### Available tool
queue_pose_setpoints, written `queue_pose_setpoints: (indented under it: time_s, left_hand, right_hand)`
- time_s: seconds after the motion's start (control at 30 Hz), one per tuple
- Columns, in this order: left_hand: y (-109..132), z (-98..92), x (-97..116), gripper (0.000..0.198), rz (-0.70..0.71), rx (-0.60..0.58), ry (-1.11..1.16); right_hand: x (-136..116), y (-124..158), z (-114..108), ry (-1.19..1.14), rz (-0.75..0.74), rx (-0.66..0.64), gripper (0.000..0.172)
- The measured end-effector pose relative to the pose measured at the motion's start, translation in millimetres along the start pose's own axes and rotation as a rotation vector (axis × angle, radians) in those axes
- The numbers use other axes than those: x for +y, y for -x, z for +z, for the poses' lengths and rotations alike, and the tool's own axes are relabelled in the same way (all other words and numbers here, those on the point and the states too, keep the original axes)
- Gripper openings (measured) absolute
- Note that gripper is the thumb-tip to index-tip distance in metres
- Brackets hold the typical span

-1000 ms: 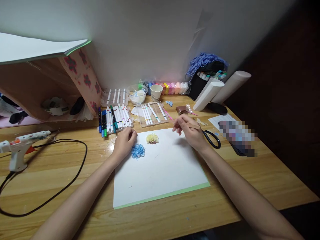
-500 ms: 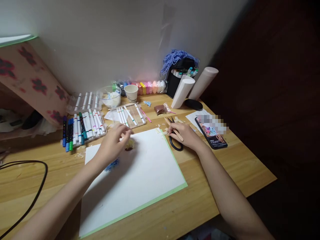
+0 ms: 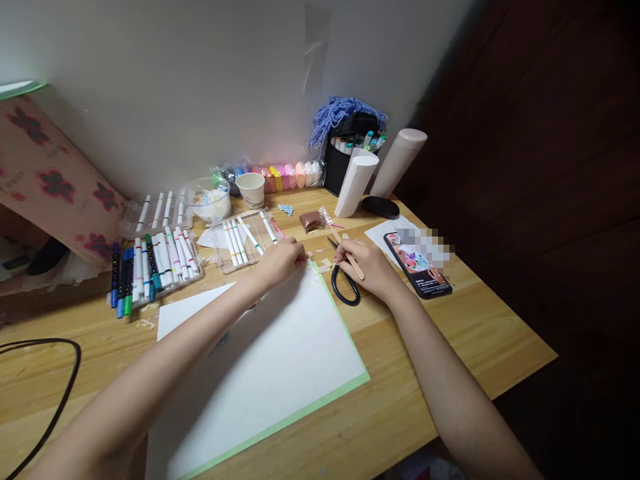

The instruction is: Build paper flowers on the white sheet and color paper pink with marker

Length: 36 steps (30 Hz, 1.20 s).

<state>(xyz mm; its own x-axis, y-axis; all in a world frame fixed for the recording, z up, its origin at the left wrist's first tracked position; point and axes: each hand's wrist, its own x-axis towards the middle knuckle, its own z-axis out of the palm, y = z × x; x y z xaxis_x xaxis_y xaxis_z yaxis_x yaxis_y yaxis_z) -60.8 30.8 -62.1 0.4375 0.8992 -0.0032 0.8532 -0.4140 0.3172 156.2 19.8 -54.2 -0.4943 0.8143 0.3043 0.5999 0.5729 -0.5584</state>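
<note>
My left hand (image 3: 283, 261) reaches across to the upper right corner of a white sheet (image 3: 280, 360) with green edging. Its fingers are curled together near pale scraps (image 3: 324, 265); whatever is in them, if anything, is hidden. A wooden craft stick (image 3: 357, 267) is held in my right hand (image 3: 367, 263), beside the sheet's right edge. Under that hand lies a pair of black-handled scissors (image 3: 345, 293), partly covered by the fingers. My left forearm hides most of a blue patch (image 3: 223, 340) on the sheet.
Left stand markers (image 3: 165, 257) in clear cases. Behind are a bowl (image 3: 213, 203), a paper cup (image 3: 251, 190), colourful packets (image 3: 285, 177) and a brown packet (image 3: 311, 220). A black pen holder (image 3: 340, 163), white bottles (image 3: 356, 183) and a phone (image 3: 417, 263) are right. A black cable (image 3: 75, 373) loops lower left.
My left hand has moved right across the sheet to its upper right corner, and its fingers have closed in. My right hand still holds the craft stick over the scissors.
</note>
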Motion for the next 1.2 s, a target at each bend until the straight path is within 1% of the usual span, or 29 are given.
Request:
queue_pose_setpoints:
  time_s: [0.13,0.27,0.33,0.4,0.47,0.53,0.6,0.67,0.73,0.87,0.93,1.0,1.1,1.2]
  left_hand:
    - [2.7,-1.0,-2.6,0.013,-0.005,0.008,0.032]
    - [5.2,-5.4,-0.8,0.012,-0.027,0.025,0.057]
    - [6.8,-8.2,1.8,0.013,-0.042,0.043,0.073]
    - [8.3,-10.6,5.2,0.014,-0.045,0.066,0.1]
    - [9.2,-12.0,9.1,0.014,-0.033,0.079,0.139]
    - [9.9,-12.8,13.1,0.013,-0.019,0.079,0.189]
    - [10.9,-13.6,16.8,0.016,-0.007,0.079,0.245]
    - [12.7,-15.0,20.4,0.019,0.01,0.09,0.299]
    - [15.5,-16.7,23.6,0.017,0.023,0.112,0.354]
    - [25.7,-19.1,27.2,0.016,0.006,0.166,0.461]
    - [36.3,-20.5,25.2,0.016,-0.004,0.18,0.484]
    - [53.4,-23.8,19.2,0.016,-0.016,0.202,0.472]
    - [90.7,-32.1,3.9,0.019,-0.096,0.237,0.425]
    - [131.5,-37.9,-12.6,0.019,-0.224,0.236,0.415]
  right_hand:
    - [-2.3,-1.0,8.1,0.012,0.01,-0.036,0.015]
    - [-2.5,-3.0,16.6,0.066,0.0,-0.082,0.017]
    - [-1.8,-3.4,18.3,0.08,-0.003,-0.058,0.017]
    - [-1.8,-3.4,18.4,0.059,0.012,-0.005,0.016]
    - [-2.9,-2.9,17.6,-0.024,0.056,0.064,0.014]
    - [-5.0,-2.3,16.4,-0.17,0.127,0.121,0.011]
    - [-7.2,-2.1,15.4,-0.337,0.189,0.152,0.011]
    - [-9.0,-2.4,14.9,-0.497,0.22,0.162,0.017]
    - [-11.2,-2.9,15.1,-0.622,0.237,0.161,0.022]
    - [-19.7,-3.3,18.6,-0.749,0.286,0.126,0.028]
    - [-26.2,-2.7,21.7,-0.769,0.29,0.097,0.029]
    - [-33.3,-1.5,24.8,-0.75,0.279,0.074,0.028]
    - [-43.9,0.8,28.5,-0.749,0.262,0.047,0.027]
    - [-54.0,3.9,33.9,-0.837,0.241,0.022,0.038]
